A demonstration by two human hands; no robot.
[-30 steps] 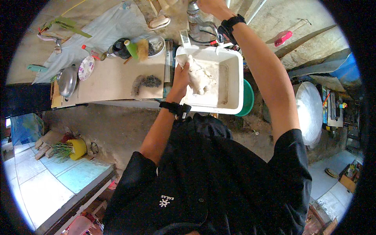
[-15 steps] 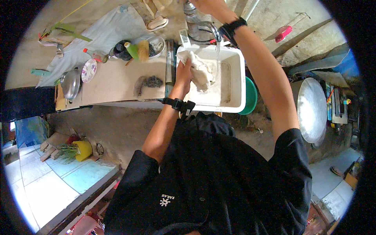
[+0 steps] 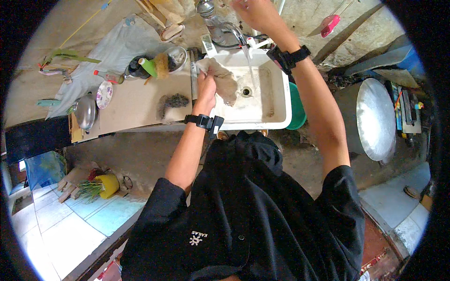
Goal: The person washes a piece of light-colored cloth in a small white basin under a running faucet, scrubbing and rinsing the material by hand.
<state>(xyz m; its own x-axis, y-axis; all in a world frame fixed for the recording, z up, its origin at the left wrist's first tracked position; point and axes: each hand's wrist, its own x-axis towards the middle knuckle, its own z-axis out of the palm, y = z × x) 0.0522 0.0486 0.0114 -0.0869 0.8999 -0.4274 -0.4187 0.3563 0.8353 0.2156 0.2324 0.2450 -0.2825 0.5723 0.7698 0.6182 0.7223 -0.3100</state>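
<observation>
Two bare hands show in the head view. The left hand (image 3: 206,89) is closed around one end of a limp, wet-looking greyish-beige cloth (image 3: 223,85), which hangs over the left part of a white rectangular sink (image 3: 287,93), beside its dark round drain (image 3: 246,92). Water runs from a curved chrome faucet (image 3: 238,35) into the basin. The right hand (image 3: 257,14) is raised near the faucet at the upper edge; I cannot tell how far its fingers are closed or whether they hold anything.
</observation>
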